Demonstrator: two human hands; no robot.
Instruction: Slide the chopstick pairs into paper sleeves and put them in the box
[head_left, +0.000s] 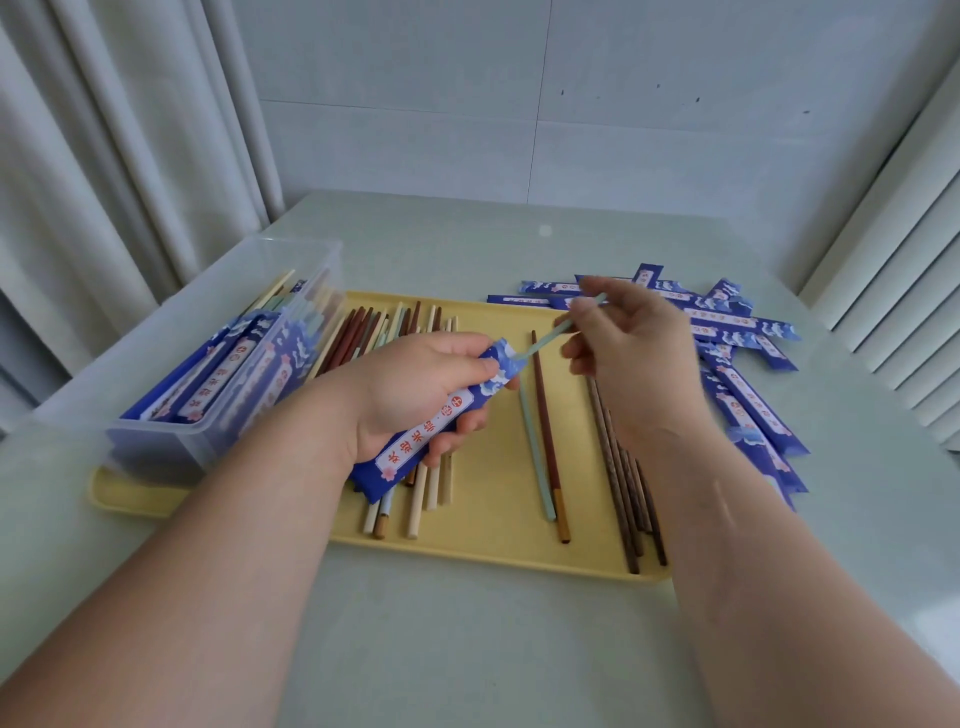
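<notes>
A pale green table (467, 649) is being taken up largely by a yellow tray (488, 519), with white curtains (104, 156) hanging behind on the left. The tray's left end is being overlapped by a clear plastic box (156, 431), in which sleeved chopsticks (234, 364) are lying, several ends sticking out towards the far side. To the right of the tray, a loose pile of blue paper sleeves (727, 319) is being partly hidden by the right forearm. On the tray, a mixed heap of chopsticks (384, 322) is being screened by the left hand (415, 395); dark brown chopsticks (621, 493) are lying near the right edge, and a pale green one beside a reddish-brown one (548, 452) in the middle. A blue sleeve (441, 421) is being gripped by the left hand above the tray, thumb on top, its mouth turned right. A pale green chopstick (545, 338) is being pinched by the right hand (634, 353), its tip entering the sleeve's mouth.
</notes>
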